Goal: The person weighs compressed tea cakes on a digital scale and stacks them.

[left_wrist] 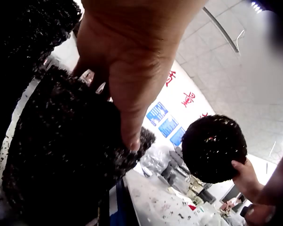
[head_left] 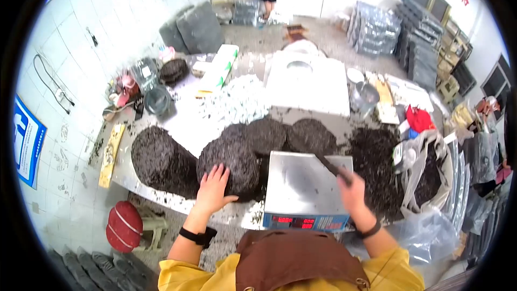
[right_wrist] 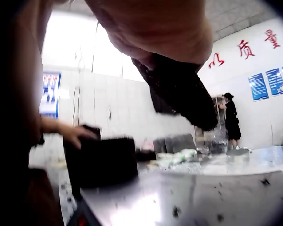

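My left hand (head_left: 212, 188) rests with spread fingers on a thick stack of round, dark dried seaweed cakes (head_left: 237, 156). In the left wrist view its thumb lies against the flaky edge of the stack (left_wrist: 61, 150). My right hand (head_left: 353, 194) grips one thin round seaweed cake (left_wrist: 214, 148) by its rim. That cake appears nearly edge-on in the head view, above the steel pan of a digital scale (head_left: 304, 183) with red lit digits. Another long stack (head_left: 161, 161) lies left of my left hand. Two more dark round stacks stand behind the scale, the rightmost one (head_left: 312, 137) closest to its back edge.
Loose dark flakes (head_left: 374, 167) are heaped right of the scale, beside an open plastic bag (head_left: 436, 178). A white board (head_left: 309, 83), a metal bowl (head_left: 368, 94) and a clear tub (head_left: 157, 101) stand farther back. A red-topped stool (head_left: 125, 226) is at the left. Another person (right_wrist: 231, 120) stands by shelves.
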The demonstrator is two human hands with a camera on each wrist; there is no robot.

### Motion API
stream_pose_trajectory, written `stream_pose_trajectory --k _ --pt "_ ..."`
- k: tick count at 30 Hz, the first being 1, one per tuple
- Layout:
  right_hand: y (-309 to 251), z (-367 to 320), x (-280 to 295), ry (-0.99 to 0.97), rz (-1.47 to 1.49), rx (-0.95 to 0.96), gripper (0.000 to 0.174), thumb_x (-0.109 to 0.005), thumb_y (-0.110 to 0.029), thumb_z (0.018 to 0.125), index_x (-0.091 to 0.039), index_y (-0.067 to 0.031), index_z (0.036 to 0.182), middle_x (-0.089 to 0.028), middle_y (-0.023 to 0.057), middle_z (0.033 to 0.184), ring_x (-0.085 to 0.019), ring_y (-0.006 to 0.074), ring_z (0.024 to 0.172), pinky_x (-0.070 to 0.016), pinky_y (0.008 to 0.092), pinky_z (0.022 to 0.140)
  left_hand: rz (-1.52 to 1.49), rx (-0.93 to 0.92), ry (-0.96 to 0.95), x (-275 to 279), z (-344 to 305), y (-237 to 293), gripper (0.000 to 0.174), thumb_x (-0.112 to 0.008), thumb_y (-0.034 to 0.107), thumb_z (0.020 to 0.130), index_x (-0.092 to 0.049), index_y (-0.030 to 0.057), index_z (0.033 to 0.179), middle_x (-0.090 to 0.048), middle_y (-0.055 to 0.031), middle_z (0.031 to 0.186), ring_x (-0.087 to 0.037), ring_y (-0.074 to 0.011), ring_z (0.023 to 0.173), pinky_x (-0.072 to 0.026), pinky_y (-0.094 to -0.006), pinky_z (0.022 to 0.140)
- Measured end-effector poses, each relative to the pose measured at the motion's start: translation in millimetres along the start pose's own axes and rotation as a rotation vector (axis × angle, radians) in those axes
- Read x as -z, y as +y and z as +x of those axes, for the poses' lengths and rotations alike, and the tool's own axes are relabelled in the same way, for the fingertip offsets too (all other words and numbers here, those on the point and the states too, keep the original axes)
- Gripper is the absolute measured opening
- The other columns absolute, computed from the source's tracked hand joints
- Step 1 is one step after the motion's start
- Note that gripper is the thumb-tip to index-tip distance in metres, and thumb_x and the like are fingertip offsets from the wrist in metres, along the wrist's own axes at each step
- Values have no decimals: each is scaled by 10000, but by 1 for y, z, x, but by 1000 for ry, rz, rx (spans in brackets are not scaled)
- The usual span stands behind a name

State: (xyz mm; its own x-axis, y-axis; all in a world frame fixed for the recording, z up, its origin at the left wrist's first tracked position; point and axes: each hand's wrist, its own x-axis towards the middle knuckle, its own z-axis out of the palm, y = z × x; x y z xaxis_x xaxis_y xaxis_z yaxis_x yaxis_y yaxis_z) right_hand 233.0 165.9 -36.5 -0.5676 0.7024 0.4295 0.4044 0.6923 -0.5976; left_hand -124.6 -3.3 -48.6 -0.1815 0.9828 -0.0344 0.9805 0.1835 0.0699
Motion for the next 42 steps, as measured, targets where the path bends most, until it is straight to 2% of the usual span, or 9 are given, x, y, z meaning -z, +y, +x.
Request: stream_pose_trajectory --k 3,13,18,22,26,28,30,32,42 --pt "15 -49 -24 -657 -282 108 682 -698 -308 747 -421 2 1289 -411 185 1361 -377 330 1273 -285 450 1064 -96 -48 -20 17 0 0 768 -695 464 721 -434 49 1312 -402 -167 1377 -351 -311 1298 -310 -447 1043" --pt "-12 -1 -2 -358 122 27 600 -685 -190 778 -433 -11 1293 -443 184 1337 -432 324 1234 -357 389 1026 -177 40 427 42 12 -2 510 -589 -47 654 -542 -10 1160 -591 -198 1121 -551 -331 1077 -426 -381 938" --pt "-38 6 -13 -132 1217 -413 655 -659 -117 810 -334 -29 1373 -412 139 1382 -390 248 1287 -323 380 1053 -1906 284 517 84 12 46 317 -513 4 883 -495 -22 1199 -608 -132 1077 -609 -249 936 -496 -389 848" --pt "-49 6 -9 -131 1696 -664 553 -604 -81 860 -354 -25 1350 -472 103 1318 -473 209 1192 -389 372 1000 -2056 382 65 53 10 105 393 -561 118 882 -447 -1 1239 -544 -133 1177 -553 -259 1046 -446 -423 934" --pt "-30 -20 22 46 961 -677 308 -558 -52 865 -542 9 1166 -557 126 1211 -548 198 1096 -452 338 927 -1803 93 147 24 20 105 501 -420 12 876 -308 -32 1362 -402 -194 1369 -400 -280 1271 -323 -406 1059" --pt "-15 -43 9 -13 -192 157 393 -605 -105 826 -525 -19 1202 -522 116 1271 -495 232 1178 -375 379 1012 -1774 198 211 15 14 86 447 -419 137 951 -322 -29 1355 -389 -198 1380 -390 -294 1277 -322 -398 1049" --pt "-6 -50 -22 -309 -407 182 520 -661 -207 775 -508 -56 1248 -487 107 1311 -393 280 1276 -299 471 1047 -1784 101 164 5 10 69 447 -409 191 972 -324 -14 1360 -366 -196 1398 -356 -298 1303 -299 -400 1057" --pt "-4 -72 -31 -700 -463 111 673 -687 -348 744 -448 -66 1305 -374 130 1405 -256 297 1353 -205 546 1072 -1652 82 139 3 5 76 464 -426 212 967 -321 5 1369 -352 -187 1409 -340 -299 1313 -285 -405 1064" --pt "20 -56 58 -105 -335 -155 568 -658 -215 770 -453 -64 1277 -389 146 1374 -369 329 1260 -291 452 1056 -1419 53 217 14 9 75 533 -500 140 896 -310 43 1384 -320 -140 1438 -307 -284 1329 -273 -407 1064"
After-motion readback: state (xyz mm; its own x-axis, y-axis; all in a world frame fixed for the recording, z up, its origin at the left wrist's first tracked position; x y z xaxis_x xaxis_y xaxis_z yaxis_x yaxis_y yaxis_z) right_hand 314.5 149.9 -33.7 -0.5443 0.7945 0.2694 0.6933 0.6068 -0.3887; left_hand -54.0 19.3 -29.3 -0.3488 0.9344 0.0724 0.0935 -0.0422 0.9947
